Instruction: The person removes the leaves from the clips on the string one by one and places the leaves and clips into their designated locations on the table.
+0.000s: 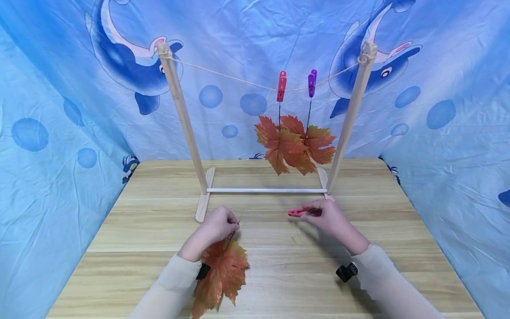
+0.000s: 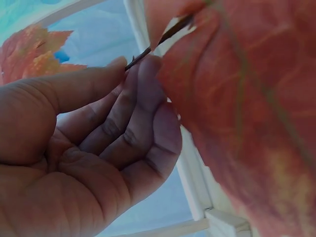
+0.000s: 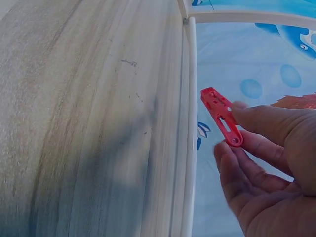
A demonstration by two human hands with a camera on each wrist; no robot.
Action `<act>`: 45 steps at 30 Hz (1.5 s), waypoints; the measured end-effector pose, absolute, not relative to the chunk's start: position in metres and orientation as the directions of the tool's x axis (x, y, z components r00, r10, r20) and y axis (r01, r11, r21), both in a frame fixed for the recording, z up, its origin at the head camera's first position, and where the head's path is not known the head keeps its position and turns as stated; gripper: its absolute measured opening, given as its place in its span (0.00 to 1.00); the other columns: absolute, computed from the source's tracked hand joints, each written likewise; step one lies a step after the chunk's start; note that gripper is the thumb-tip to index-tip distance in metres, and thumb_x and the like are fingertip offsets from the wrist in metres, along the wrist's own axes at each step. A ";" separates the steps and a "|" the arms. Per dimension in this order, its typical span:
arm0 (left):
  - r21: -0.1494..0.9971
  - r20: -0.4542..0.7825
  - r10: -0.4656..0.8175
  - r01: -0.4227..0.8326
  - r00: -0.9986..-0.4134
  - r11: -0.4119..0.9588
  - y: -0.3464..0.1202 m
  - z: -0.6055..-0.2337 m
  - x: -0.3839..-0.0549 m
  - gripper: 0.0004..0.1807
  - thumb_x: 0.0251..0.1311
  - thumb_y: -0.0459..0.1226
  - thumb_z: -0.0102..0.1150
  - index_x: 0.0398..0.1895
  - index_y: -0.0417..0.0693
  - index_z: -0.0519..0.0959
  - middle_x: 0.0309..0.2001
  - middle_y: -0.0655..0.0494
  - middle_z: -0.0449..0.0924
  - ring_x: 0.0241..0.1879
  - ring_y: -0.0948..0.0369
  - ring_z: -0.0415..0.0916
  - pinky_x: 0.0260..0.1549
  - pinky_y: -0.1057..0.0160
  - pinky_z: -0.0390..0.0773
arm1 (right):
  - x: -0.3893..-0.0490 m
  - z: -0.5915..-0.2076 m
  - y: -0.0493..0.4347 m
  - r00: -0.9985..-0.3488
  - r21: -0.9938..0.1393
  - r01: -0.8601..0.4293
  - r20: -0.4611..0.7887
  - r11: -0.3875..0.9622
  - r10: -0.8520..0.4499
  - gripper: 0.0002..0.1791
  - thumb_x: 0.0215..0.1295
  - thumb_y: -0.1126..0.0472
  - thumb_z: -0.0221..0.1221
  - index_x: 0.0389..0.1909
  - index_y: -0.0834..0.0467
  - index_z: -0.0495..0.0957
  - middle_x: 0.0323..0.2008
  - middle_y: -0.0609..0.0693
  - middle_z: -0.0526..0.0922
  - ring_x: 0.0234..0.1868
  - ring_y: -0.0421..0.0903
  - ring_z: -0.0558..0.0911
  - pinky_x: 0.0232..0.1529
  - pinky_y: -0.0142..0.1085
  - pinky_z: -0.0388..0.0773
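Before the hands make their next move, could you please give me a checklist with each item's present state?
1. Left hand pinching the lower leaf by its stem: ok.
2. Right hand holding the loose red clip: ok.
3. String tied to left post and right post: ok.
4. Bare string between the left post and the hanging red clip: ok.
5. Stem up at the string: not ok, it is well below, over the table.
6. Loose clip's grip strong enough for the stem: cannot tell.
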State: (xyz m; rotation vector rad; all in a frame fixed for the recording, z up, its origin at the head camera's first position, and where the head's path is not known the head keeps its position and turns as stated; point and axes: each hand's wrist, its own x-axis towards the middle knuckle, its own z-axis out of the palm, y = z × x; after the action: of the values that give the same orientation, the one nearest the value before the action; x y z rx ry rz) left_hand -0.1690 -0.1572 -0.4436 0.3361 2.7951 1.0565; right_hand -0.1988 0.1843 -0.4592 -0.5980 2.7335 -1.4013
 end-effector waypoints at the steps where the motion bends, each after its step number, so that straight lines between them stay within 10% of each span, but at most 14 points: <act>1: 0.668 -0.041 0.250 0.160 -0.967 0.727 -0.157 -0.446 -0.169 0.08 0.59 0.25 0.68 0.22 0.39 0.86 0.15 0.59 0.78 0.18 0.66 0.74 0.26 0.64 0.76 | -0.199 -0.460 0.184 -0.930 -0.791 -0.316 0.149 0.524 -0.336 0.14 0.59 0.68 0.73 0.45 0.68 0.86 0.39 0.58 0.87 0.35 0.45 0.85 0.36 0.34 0.82; 45: 0.604 -0.007 0.199 0.154 -0.980 0.782 -0.146 -0.467 -0.176 0.08 0.54 0.26 0.71 0.20 0.42 0.86 0.23 0.58 0.82 0.28 0.61 0.77 0.33 0.59 0.80 | -0.212 -0.489 0.185 -0.959 -0.670 -0.219 0.013 0.709 -0.284 0.11 0.57 0.66 0.74 0.40 0.65 0.88 0.33 0.50 0.86 0.31 0.42 0.81 0.33 0.37 0.80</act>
State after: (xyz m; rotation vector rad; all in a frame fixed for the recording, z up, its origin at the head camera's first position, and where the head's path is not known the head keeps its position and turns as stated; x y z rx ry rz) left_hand -0.1758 -0.1463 -0.4667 0.2878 2.8984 0.9737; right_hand -0.2124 0.1850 -0.4889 -0.4156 2.8193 -1.0875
